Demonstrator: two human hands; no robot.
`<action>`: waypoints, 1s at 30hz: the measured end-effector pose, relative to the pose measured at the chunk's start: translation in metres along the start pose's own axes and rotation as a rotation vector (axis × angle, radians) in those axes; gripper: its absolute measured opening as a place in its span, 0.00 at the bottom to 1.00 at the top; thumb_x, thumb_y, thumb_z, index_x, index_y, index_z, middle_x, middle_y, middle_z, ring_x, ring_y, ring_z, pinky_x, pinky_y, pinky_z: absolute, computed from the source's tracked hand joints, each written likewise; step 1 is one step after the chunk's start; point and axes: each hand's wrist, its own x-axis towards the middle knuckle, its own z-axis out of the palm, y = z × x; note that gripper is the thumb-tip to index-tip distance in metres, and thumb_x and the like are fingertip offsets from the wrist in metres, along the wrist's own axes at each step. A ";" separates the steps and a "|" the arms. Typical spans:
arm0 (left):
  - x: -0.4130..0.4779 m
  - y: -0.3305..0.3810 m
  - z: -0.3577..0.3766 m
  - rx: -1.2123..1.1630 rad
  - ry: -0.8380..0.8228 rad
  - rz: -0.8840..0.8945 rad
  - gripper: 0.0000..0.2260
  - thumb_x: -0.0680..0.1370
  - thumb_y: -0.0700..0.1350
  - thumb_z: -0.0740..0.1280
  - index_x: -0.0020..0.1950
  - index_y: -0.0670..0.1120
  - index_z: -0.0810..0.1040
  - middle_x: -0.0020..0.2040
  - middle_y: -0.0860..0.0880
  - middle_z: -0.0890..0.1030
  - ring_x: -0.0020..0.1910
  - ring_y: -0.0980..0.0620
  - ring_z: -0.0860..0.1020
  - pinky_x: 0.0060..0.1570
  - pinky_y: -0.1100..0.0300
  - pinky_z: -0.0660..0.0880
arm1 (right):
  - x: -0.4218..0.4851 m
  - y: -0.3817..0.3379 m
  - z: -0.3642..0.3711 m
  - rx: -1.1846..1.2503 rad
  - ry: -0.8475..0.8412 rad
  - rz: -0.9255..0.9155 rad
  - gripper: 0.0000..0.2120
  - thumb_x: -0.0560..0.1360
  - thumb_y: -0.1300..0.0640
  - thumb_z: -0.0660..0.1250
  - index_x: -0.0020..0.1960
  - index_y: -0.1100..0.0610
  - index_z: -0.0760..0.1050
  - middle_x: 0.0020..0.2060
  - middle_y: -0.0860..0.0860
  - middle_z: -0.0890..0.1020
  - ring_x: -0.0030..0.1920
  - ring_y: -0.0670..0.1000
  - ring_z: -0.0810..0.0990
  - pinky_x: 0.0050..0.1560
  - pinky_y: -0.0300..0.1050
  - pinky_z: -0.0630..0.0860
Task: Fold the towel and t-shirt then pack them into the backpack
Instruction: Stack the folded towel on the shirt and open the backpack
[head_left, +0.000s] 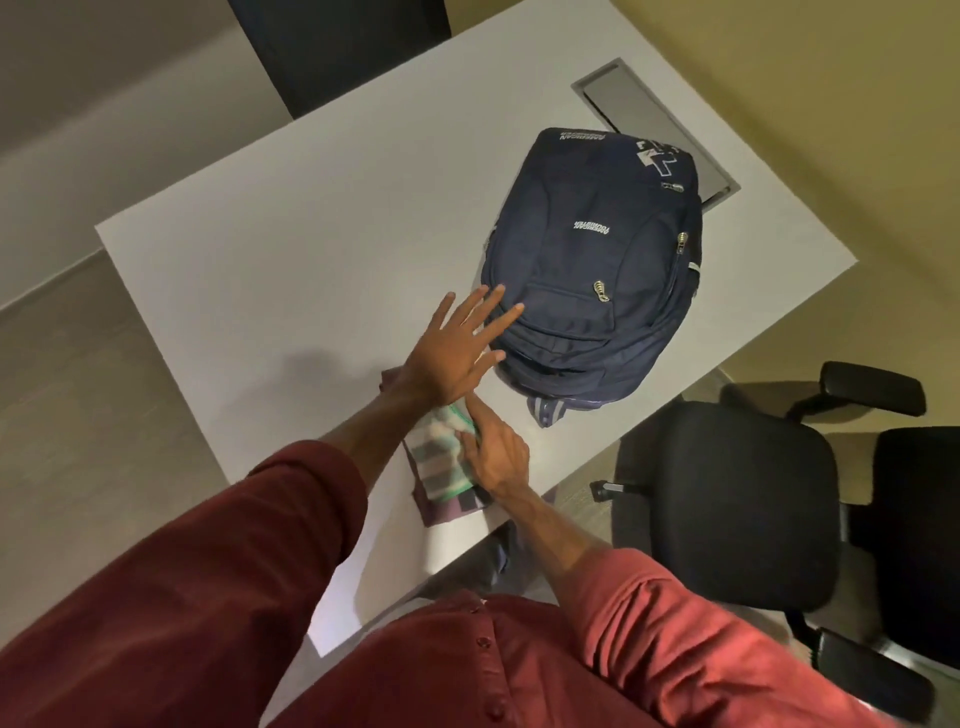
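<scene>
Left fingers (485, 309): straight, spread, holding nothing; left hand (447, 358) is reaching over the near end of the navy backpack (597, 244).
Right fingers (480, 415): bending onto the striped folded cloth (441, 457); pinching or pressing, cannot tell; right hand (493, 452) is resting there.
Striped folded cloth: lying on a purple cloth (457, 506) near the table (260, 234) edge, beside the backpack.

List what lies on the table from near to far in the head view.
Folded cloth stack, with the right hand on it → backpack → grey hatch set into the table.
</scene>
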 end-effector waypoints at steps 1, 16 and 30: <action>0.014 0.003 -0.002 0.072 -0.050 0.038 0.29 0.89 0.61 0.49 0.89 0.57 0.44 0.89 0.49 0.43 0.88 0.47 0.44 0.86 0.41 0.46 | -0.001 0.003 -0.001 -0.002 0.013 -0.006 0.37 0.81 0.36 0.40 0.85 0.47 0.60 0.78 0.50 0.74 0.73 0.59 0.77 0.71 0.57 0.75; 0.071 0.040 -0.006 0.341 -0.167 0.269 0.32 0.87 0.66 0.44 0.87 0.57 0.35 0.88 0.45 0.35 0.88 0.42 0.40 0.85 0.38 0.46 | 0.015 0.030 -0.017 -0.133 -0.042 0.044 0.31 0.87 0.47 0.64 0.86 0.41 0.54 0.82 0.46 0.69 0.77 0.56 0.73 0.73 0.56 0.75; 0.116 0.016 -0.104 0.369 0.299 0.289 0.27 0.90 0.62 0.44 0.89 0.57 0.48 0.89 0.44 0.47 0.88 0.42 0.48 0.85 0.36 0.51 | 0.006 0.024 -0.021 -0.057 -0.027 0.013 0.29 0.88 0.47 0.58 0.87 0.41 0.53 0.78 0.52 0.75 0.71 0.58 0.79 0.70 0.60 0.78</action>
